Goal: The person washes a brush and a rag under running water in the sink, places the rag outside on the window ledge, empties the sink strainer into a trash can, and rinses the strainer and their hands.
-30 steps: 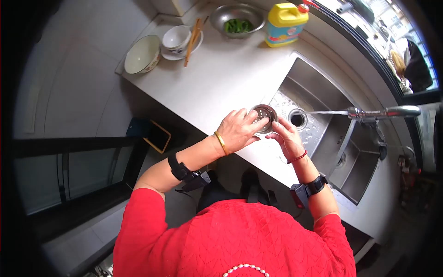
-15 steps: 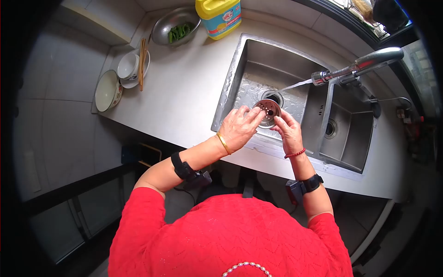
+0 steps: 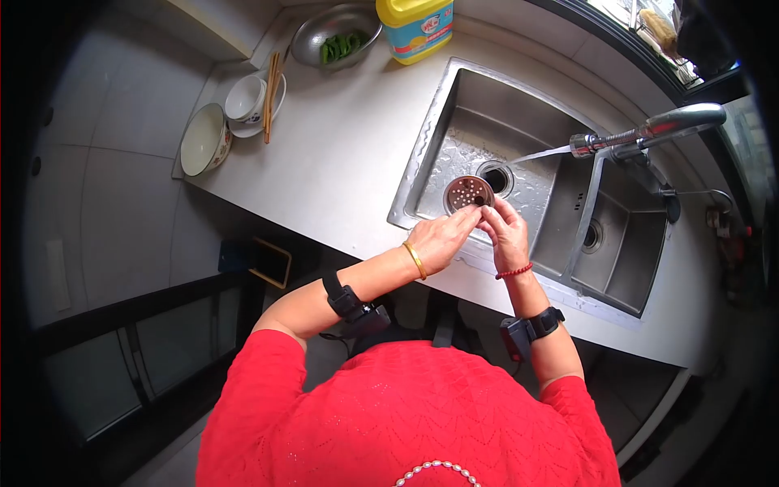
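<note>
A round metal strainer (image 3: 466, 193) with small holes is held over the front of the left sink basin (image 3: 531, 162). My right hand (image 3: 509, 235) pinches its right edge. My left hand (image 3: 442, 240), with a gold bangle at the wrist, touches its lower edge, fingers pressed together near my right fingertips. Just behind the strainer lies the open drain (image 3: 496, 177). Water runs in a thin stream (image 3: 542, 154) from the faucet (image 3: 649, 130) toward the drain.
Bowls (image 3: 204, 140) and chopsticks (image 3: 272, 97) sit at the counter's left. Behind are a metal bowl (image 3: 304, 47) with green vegetables (image 3: 341, 46) and a yellow bottle (image 3: 416, 31). The smaller right basin (image 3: 625, 252) adjoins the left one.
My left fingers have moved from the strainer's face to its lower edge. The strainer has turned and no longer overlaps the drain. The whole view has shifted slightly.
</note>
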`<action>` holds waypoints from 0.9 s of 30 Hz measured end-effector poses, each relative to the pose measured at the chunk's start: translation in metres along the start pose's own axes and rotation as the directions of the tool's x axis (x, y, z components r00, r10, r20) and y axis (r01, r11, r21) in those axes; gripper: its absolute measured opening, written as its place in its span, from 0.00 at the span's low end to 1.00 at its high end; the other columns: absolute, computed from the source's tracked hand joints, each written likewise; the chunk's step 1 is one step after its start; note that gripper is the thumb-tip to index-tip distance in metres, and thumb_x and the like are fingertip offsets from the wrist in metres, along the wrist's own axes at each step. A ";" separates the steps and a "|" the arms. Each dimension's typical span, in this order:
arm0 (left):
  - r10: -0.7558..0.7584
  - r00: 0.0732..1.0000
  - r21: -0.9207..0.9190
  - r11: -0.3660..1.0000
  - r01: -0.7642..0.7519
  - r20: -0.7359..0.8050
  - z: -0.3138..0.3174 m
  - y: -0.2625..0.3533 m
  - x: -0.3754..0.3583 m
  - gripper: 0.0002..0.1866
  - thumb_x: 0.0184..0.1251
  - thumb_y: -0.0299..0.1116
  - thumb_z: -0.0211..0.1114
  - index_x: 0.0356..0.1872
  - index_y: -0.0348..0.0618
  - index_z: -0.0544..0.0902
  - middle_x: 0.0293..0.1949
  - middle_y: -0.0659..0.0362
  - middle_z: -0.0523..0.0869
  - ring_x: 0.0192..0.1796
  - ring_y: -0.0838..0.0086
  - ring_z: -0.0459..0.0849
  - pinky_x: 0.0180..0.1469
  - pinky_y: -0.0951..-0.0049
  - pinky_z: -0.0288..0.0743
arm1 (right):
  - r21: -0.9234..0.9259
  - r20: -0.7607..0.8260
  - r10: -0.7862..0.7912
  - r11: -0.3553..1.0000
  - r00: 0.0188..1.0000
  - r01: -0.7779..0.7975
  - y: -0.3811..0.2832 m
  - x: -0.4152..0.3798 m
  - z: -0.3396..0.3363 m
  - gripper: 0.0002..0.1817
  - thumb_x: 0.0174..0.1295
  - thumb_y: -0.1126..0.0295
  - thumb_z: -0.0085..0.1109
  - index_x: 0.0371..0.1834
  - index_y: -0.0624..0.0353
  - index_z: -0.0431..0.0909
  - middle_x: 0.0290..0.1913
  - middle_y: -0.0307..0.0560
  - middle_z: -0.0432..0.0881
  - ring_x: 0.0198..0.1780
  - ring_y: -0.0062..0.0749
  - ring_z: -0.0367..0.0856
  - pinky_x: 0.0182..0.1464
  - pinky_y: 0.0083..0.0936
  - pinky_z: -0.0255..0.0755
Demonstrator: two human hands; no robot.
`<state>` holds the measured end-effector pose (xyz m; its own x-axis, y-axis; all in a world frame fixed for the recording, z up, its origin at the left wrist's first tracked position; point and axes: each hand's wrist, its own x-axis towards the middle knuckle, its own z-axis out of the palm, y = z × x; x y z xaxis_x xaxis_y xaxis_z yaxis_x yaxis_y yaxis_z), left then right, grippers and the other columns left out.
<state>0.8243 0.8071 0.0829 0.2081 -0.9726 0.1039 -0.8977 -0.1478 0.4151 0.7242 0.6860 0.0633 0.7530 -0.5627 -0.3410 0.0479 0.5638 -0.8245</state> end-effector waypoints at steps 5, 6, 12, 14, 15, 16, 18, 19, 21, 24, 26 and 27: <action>-0.134 0.963 0.260 0.946 0.195 -0.235 -0.015 0.009 0.003 0.25 0.48 0.27 0.57 0.53 0.37 0.68 0.34 0.54 0.73 0.31 0.68 0.78 0.31 0.73 0.75 | 0.014 0.016 0.013 1.000 1.000 -0.013 0.001 -0.001 0.005 0.17 0.58 0.74 0.54 0.51 0.64 0.70 0.46 0.41 0.76 0.43 0.20 0.74 0.39 0.16 0.72; -0.173 0.967 0.316 0.921 0.227 -0.189 -0.013 0.007 0.006 0.23 0.48 0.27 0.56 0.51 0.37 0.69 0.33 0.56 0.72 0.30 0.70 0.77 0.29 0.74 0.74 | -0.008 0.011 -0.017 1.000 1.000 0.017 0.004 -0.002 0.008 0.18 0.57 0.74 0.55 0.51 0.65 0.69 0.45 0.42 0.76 0.42 0.20 0.75 0.39 0.16 0.72; -0.175 0.961 0.365 0.898 0.245 -0.214 -0.001 -0.002 0.013 0.14 0.49 0.29 0.55 0.40 0.42 0.75 0.29 0.60 0.70 0.32 0.73 0.74 0.28 0.73 0.71 | 0.004 -0.009 -0.082 0.997 0.997 0.082 0.013 -0.001 0.013 0.20 0.55 0.75 0.57 0.52 0.67 0.69 0.42 0.43 0.76 0.40 0.21 0.75 0.38 0.17 0.73; -0.172 0.974 0.320 0.923 0.212 -0.148 -0.001 0.001 0.011 0.14 0.51 0.30 0.54 0.42 0.45 0.75 0.30 0.60 0.71 0.33 0.71 0.75 0.30 0.71 0.72 | -0.020 -0.006 -0.070 0.997 0.998 0.069 0.017 -0.001 0.007 0.19 0.56 0.75 0.56 0.51 0.67 0.69 0.42 0.43 0.76 0.40 0.22 0.75 0.39 0.18 0.72; -0.150 0.982 0.291 0.940 0.178 -0.115 -0.002 0.002 0.009 0.15 0.51 0.30 0.54 0.43 0.45 0.75 0.30 0.59 0.71 0.33 0.71 0.75 0.31 0.71 0.72 | -0.025 -0.004 -0.070 0.997 0.998 0.070 0.019 0.000 0.005 0.19 0.56 0.74 0.56 0.51 0.67 0.69 0.43 0.43 0.76 0.40 0.22 0.75 0.39 0.18 0.72; -0.126 0.989 0.261 0.954 0.144 -0.082 -0.002 0.002 0.007 0.15 0.52 0.30 0.54 0.44 0.46 0.75 0.30 0.59 0.72 0.33 0.70 0.75 0.31 0.71 0.72 | -0.030 -0.001 -0.071 0.997 0.997 0.071 0.021 0.000 0.003 0.19 0.56 0.74 0.56 0.51 0.67 0.69 0.43 0.43 0.76 0.41 0.22 0.75 0.40 0.18 0.72; -0.126 0.992 0.167 0.978 0.126 -0.010 0.000 0.002 0.002 0.15 0.53 0.29 0.53 0.45 0.49 0.74 0.32 0.58 0.72 0.34 0.68 0.75 0.32 0.68 0.73 | -0.043 0.003 -0.067 0.997 0.998 0.067 0.021 0.000 0.000 0.19 0.57 0.73 0.55 0.51 0.66 0.69 0.43 0.43 0.76 0.41 0.22 0.75 0.40 0.17 0.71; -0.133 0.991 0.124 0.983 0.134 -0.018 -0.003 0.003 0.000 0.15 0.54 0.29 0.53 0.45 0.49 0.74 0.32 0.58 0.72 0.34 0.67 0.76 0.33 0.68 0.73 | -0.033 -0.002 -0.061 0.998 0.998 0.061 0.021 -0.001 0.000 0.19 0.57 0.73 0.55 0.51 0.66 0.69 0.43 0.43 0.76 0.41 0.21 0.75 0.40 0.17 0.71; -0.154 0.988 0.061 0.986 0.156 -0.024 -0.011 0.002 -0.003 0.15 0.54 0.28 0.53 0.45 0.49 0.73 0.33 0.57 0.73 0.35 0.66 0.76 0.33 0.67 0.74 | 0.003 -0.003 -0.038 0.999 0.999 0.038 0.021 -0.002 0.001 0.18 0.57 0.73 0.55 0.51 0.66 0.70 0.44 0.42 0.76 0.42 0.21 0.75 0.40 0.16 0.71; -0.184 0.983 0.046 0.982 0.184 -0.014 -0.023 -0.001 0.001 0.16 0.54 0.28 0.53 0.46 0.48 0.73 0.34 0.57 0.74 0.35 0.66 0.78 0.33 0.67 0.75 | 0.052 0.025 0.010 0.999 1.000 -0.012 0.019 -0.001 0.003 0.17 0.57 0.74 0.54 0.51 0.65 0.70 0.45 0.42 0.76 0.42 0.20 0.74 0.39 0.16 0.71; -0.183 0.983 0.094 0.979 0.182 -0.002 -0.031 -0.001 0.006 0.16 0.54 0.29 0.53 0.46 0.48 0.73 0.34 0.58 0.75 0.34 0.66 0.79 0.31 0.67 0.75 | 0.045 0.048 0.039 0.998 0.998 -0.041 0.020 -0.001 0.002 0.17 0.58 0.74 0.54 0.51 0.65 0.70 0.45 0.42 0.76 0.42 0.20 0.75 0.39 0.15 0.70; -0.194 0.981 0.175 0.966 0.191 0.000 -0.028 -0.001 0.009 0.14 0.54 0.30 0.54 0.44 0.47 0.73 0.32 0.59 0.75 0.31 0.68 0.81 0.27 0.69 0.76 | 0.044 0.056 0.043 0.998 0.998 -0.045 0.021 -0.002 0.003 0.17 0.58 0.74 0.54 0.50 0.65 0.70 0.45 0.42 0.76 0.42 0.20 0.75 0.39 0.15 0.71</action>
<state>0.8382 0.8037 0.1084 0.3778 -0.9256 0.0213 -0.8955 -0.3595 0.2625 0.7259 0.7006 0.0481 0.7900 -0.5032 -0.3502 0.0427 0.6149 -0.7874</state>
